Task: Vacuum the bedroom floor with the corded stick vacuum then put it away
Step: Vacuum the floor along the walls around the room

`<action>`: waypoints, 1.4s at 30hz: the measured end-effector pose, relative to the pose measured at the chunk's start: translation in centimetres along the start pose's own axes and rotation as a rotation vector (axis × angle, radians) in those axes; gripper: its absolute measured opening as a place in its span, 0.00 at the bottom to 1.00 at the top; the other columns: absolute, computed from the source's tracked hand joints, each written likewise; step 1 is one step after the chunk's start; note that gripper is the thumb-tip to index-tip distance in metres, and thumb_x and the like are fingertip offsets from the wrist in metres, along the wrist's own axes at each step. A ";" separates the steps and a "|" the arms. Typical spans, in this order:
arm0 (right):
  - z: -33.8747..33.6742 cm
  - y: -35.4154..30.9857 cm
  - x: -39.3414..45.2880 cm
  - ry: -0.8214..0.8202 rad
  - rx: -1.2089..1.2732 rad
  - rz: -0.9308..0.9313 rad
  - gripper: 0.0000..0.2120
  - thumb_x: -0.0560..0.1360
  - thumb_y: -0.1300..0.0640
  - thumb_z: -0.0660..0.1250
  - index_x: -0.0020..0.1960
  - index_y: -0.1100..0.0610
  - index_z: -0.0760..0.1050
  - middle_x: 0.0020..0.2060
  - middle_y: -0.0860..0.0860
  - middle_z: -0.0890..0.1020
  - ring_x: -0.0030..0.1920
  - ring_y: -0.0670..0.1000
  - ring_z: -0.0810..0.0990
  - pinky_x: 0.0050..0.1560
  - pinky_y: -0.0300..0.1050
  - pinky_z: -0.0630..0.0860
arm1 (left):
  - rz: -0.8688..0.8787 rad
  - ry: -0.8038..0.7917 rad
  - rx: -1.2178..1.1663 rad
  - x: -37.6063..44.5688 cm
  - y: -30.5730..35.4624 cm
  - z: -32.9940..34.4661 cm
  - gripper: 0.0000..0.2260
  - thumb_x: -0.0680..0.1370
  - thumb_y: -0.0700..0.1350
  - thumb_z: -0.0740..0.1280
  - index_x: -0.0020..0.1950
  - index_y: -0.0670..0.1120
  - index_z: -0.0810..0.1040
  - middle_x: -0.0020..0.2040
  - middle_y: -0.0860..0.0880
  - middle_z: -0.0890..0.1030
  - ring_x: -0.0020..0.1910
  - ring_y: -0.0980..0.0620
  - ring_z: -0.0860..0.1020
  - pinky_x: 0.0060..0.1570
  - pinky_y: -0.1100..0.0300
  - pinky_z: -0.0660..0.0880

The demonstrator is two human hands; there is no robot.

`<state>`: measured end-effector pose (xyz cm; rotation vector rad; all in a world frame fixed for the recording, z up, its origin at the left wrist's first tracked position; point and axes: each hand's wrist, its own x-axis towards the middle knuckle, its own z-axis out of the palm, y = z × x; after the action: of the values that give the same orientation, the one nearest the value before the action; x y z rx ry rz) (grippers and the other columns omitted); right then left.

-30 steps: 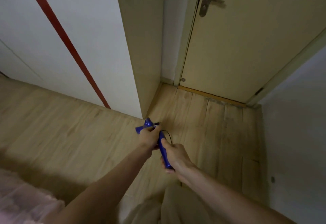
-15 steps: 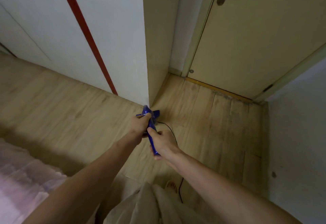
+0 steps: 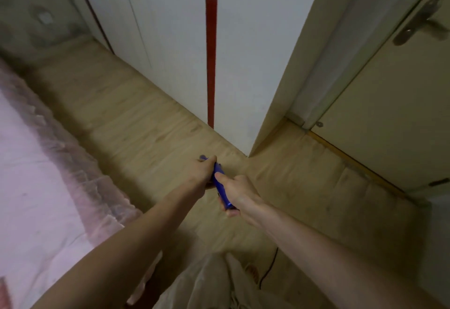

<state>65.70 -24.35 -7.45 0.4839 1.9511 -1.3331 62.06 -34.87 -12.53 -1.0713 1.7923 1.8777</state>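
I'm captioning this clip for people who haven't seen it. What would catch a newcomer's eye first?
Two hands at centre grip a blue handle: the left hand higher up, the right hand lower. Behind them a red stripe runs down a white wardrobe. A pink bedspread fills the left side.

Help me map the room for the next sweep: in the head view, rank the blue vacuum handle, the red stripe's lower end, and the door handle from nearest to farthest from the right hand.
1. Blue vacuum handle: held in the right hand.
2. Red stripe's lower end: ahead, on the white wardrobe panel.
3. Door handle: far upper right, on the door.
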 end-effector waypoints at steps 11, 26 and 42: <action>2.9 -7.2 4.0 -0.131 -0.086 -0.082 0.20 0.80 0.46 0.61 0.56 0.63 0.75 0.34 0.55 0.78 0.28 0.49 0.74 0.19 0.37 0.65 | 0.050 0.189 -0.103 5.4 4.2 -5.6 0.11 0.77 0.48 0.66 0.47 0.40 0.75 0.38 0.43 0.78 0.33 0.48 0.77 0.28 0.59 0.72; 11.7 -18.7 17.9 -0.271 -0.261 -0.122 0.20 0.80 0.45 0.60 0.55 0.63 0.73 0.38 0.59 0.79 0.25 0.50 0.73 0.18 0.36 0.64 | -0.038 0.312 -0.238 17.4 12.6 -14.8 0.11 0.81 0.48 0.60 0.57 0.42 0.74 0.49 0.42 0.78 0.39 0.49 0.77 0.36 0.57 0.76; 27.0 -36.7 32.3 -0.239 -0.307 -0.118 0.20 0.80 0.43 0.59 0.47 0.60 0.75 0.32 0.54 0.78 0.26 0.48 0.75 0.22 0.38 0.68 | 0.013 0.268 -0.229 36.2 25.6 -31.5 0.10 0.81 0.48 0.59 0.53 0.42 0.75 0.49 0.42 0.79 0.44 0.46 0.78 0.35 0.57 0.76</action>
<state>29.32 -66.29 -13.08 0.0589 1.9581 -1.0779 29.45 -78.08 -17.60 -1.4568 1.7520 2.0684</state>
